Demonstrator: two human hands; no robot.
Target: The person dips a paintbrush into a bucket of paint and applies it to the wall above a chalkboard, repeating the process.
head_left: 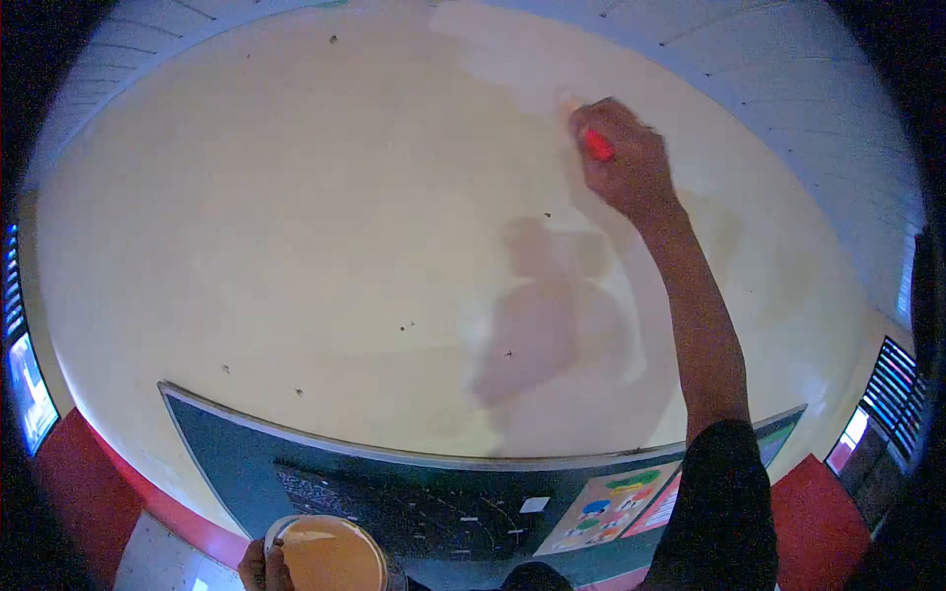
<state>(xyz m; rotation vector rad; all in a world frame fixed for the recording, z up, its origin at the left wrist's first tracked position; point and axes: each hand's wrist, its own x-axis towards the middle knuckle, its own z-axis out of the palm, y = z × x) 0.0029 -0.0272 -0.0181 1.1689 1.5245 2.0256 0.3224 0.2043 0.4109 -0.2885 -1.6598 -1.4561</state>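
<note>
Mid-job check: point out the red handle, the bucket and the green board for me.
Red handle point(597, 145): head view, on its exposed end below the fingers.
Bucket point(383, 563): head view, on the right side of its rim.
Green board point(229, 439): head view, on its bare surface toward the left end.

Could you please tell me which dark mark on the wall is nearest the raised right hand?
The small mark near the top of the shadow, below and left of the right hand; the other dark marks lie farther left or lower.
</note>
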